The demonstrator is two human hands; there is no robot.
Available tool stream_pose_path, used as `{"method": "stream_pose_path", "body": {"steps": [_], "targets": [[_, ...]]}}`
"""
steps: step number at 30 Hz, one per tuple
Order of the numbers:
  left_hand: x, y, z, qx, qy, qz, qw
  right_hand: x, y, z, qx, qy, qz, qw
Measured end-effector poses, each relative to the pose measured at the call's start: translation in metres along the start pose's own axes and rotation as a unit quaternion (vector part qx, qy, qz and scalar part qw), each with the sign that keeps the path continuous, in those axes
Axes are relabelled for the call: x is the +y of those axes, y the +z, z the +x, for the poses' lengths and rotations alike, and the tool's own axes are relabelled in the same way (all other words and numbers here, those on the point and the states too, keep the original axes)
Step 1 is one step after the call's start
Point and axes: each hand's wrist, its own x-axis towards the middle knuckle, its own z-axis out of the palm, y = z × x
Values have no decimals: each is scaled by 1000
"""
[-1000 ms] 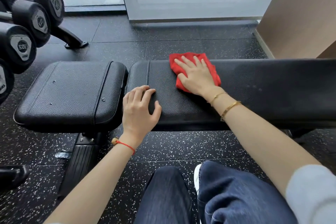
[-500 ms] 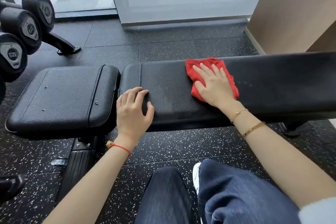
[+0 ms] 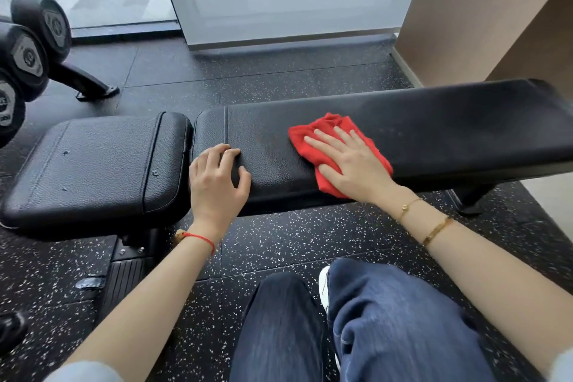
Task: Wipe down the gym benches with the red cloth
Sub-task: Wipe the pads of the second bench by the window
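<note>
The red cloth [image 3: 325,146] lies crumpled on the long black pad [image 3: 434,130] of the bench, its longer side slanting from the far left down to the pad's near edge, where a corner hangs just over. My right hand [image 3: 350,164] lies flat on it, fingers straight and slightly spread, pointing away to the left and pressing it to the surface. My left hand [image 3: 217,183] rests on the near left end of the same pad, fingers loosely bent, holding nothing, just beside the gap to the seat pad [image 3: 93,170].
</note>
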Motion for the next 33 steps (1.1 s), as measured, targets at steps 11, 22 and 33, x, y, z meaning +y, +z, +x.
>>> {"method": "stream_pose_path", "body": {"steps": [11, 22, 33], "targets": [[-1, -7, 4, -25, 2, -1, 1000, -18, 7, 15, -53, 85, -12, 995], [5, -11, 1, -49, 0, 6, 999, -11, 4, 2, -5, 91, -1, 996], [59, 0, 9, -34, -18, 11, 999, 14, 5, 61, -19, 135, -33, 990]]}}
